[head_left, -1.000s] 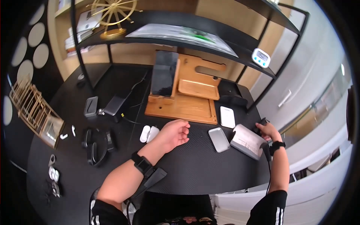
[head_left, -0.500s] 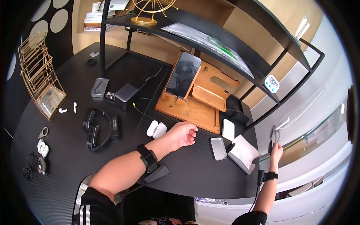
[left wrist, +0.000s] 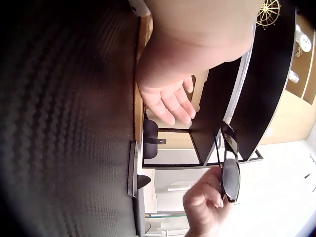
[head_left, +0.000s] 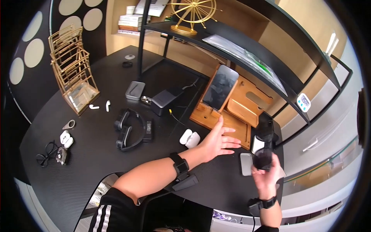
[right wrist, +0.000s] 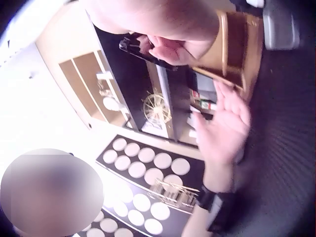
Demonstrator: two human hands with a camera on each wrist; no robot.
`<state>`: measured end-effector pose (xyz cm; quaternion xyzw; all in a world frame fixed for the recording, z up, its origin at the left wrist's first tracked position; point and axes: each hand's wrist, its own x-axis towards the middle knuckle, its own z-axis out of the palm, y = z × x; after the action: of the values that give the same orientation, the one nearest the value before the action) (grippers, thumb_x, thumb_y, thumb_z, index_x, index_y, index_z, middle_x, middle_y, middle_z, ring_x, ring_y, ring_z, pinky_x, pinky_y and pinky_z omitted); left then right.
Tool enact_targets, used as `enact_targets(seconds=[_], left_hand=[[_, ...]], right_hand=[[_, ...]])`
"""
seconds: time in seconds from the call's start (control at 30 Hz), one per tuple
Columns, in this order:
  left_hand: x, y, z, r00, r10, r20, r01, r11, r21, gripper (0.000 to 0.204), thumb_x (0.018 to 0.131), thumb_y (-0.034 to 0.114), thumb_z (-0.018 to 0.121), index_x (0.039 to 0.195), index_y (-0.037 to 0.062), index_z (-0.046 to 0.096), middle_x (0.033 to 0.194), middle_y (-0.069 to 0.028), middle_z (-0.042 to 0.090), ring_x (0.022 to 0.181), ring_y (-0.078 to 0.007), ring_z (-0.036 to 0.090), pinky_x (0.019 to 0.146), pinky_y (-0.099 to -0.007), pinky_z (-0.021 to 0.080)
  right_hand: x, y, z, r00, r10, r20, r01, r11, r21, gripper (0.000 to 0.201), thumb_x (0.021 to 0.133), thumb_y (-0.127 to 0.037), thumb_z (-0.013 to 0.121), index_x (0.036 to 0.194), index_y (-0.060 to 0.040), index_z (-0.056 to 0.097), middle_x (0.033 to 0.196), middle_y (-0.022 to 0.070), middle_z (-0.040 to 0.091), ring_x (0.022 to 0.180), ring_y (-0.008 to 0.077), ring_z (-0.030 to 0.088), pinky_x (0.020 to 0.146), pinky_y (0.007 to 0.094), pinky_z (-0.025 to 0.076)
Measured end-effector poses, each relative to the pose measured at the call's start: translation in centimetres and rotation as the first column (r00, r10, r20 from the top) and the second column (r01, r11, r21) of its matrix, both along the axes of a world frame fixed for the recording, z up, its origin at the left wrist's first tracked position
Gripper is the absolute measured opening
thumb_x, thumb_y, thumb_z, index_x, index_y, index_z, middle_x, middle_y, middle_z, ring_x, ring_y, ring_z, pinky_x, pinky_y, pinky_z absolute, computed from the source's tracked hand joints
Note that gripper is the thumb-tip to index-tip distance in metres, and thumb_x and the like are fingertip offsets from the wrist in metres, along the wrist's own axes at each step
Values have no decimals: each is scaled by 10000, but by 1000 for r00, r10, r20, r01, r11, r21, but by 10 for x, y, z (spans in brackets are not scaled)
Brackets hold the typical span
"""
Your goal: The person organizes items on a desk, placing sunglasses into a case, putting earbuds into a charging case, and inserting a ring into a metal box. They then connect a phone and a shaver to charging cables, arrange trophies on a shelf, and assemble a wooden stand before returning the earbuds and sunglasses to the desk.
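Observation:
My right hand (head_left: 268,176) holds a pair of sunglasses (head_left: 263,159) by one side, raised over the right part of the desk. Their dark lenses show clearly in the left wrist view (left wrist: 230,175). My left hand (head_left: 217,144) is spread with nothing in it, between the white earbud case (head_left: 190,138) and the sunglasses. Just past its fingers lies a shallow grey tin (head_left: 246,164). A white flat block (head_left: 257,144) sits behind the sunglasses, partly covered by them. The white-and-grey box at the desk's right is mostly hidden by my right hand.
A wooden stand (head_left: 197,116) bears a phone (head_left: 221,87) at the back. To the left are a black headset (head_left: 133,145), a dark power brick (head_left: 164,101), loose earbuds (head_left: 108,106) and black eyeglasses (head_left: 47,154). A black shelf (head_left: 305,83) overhangs the desk.
My right hand has come from beside the box, out past the desk's right edge, then back inward with the sunglasses. The left hand's curled fingers have spread. The head view has turned.

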<state>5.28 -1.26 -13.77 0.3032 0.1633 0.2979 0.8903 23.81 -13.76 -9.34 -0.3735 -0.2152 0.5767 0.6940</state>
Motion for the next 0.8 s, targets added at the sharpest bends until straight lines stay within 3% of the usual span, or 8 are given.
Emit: enact_targets(seconds=[0.1, 0.17, 0.2, 0.27, 0.33, 0.37, 0.5, 0.8], left_hand=[[3, -4, 3, 997, 40, 72, -43, 998, 42, 837, 847, 730, 223, 1365, 75, 284, 1200, -189, 527, 1126, -269, 520, 935, -405, 406], [3, -1, -1, 991, -6, 136, -2, 998, 58, 762, 876, 688, 238, 1349, 96, 321, 1232, -174, 530, 1143, -259, 513, 965, -395, 389], [5, 2, -8, 981, -37, 193, 19, 996, 91, 735, 884, 674, 245, 1343, 107, 333, 1240, -170, 530, 1143, -253, 514, 975, -394, 384], [1, 3, -6, 949, -28, 314, 32, 999, -8, 658, 913, 615, 272, 1351, 128, 340, 1235, -196, 529, 1121, -279, 532, 980, -418, 385], [-2, 5, -3, 925, 19, 380, -24, 1000, 7, 647, 924, 585, 289, 1357, 106, 334, 1244, -223, 515, 1120, -310, 533, 964, -418, 398], [-3, 4, 1, 940, 55, 338, -41, 998, -49, 617, 931, 546, 324, 1346, 89, 354, 1188, -227, 544, 1056, -314, 561, 931, -412, 421], [5, 8, -15, 958, 60, 279, -48, 998, -48, 524, 933, 474, 376, 1264, 77, 458, 934, -171, 605, 866, -250, 583, 831, -381, 460], [1, 6, -14, 959, 106, 264, -104, 994, -22, 433, 928, 438, 390, 968, 24, 507, 676, -117, 528, 714, -245, 556, 764, -371, 461]], right_hand=[[-36, 32, -20, 992, 128, 4, -128, 992, -19, 230, 890, -302, 458, 861, -107, 577, 731, 2, 608, 381, 77, 354, 388, 213, 326], [-51, 49, -28, 971, 232, -48, -233, 972, -14, 214, 871, -293, 466, 855, -116, 585, 745, 1, 619, 392, 94, 378, 386, 221, 328], [-62, 50, -28, 989, 145, -31, -148, 978, -147, 199, 846, -310, 481, 822, -140, 584, 743, -6, 616, 422, 106, 428, 398, 218, 332], [-60, 58, -43, 903, 387, -186, -401, 915, -42, 263, 852, -343, 446, 751, -135, 571, 663, 2, 603, 366, 100, 409, 388, 247, 372], [-82, 56, -37, 975, 123, -184, -178, 928, -326, 249, 836, -377, 460, 736, -176, 569, 654, -11, 599, 401, 116, 453, 397, 269, 384], [-67, 55, -55, 908, 385, -164, -413, 884, -217, 233, 829, -396, 474, 729, -209, 568, 694, -28, 610, 549, 138, 542, 464, 311, 421], [-60, 54, -58, 880, 466, -92, -474, 853, -217, 209, 839, -410, 479, 870, -224, 567, 810, -45, 613, 823, 162, 584, 592, 372, 446], [-69, 52, -61, 883, 468, 38, -468, 884, 3, 331, 880, -443, 416, 1135, -233, 447, 900, 42, 606, 725, 216, 623, 513, 371, 509]])
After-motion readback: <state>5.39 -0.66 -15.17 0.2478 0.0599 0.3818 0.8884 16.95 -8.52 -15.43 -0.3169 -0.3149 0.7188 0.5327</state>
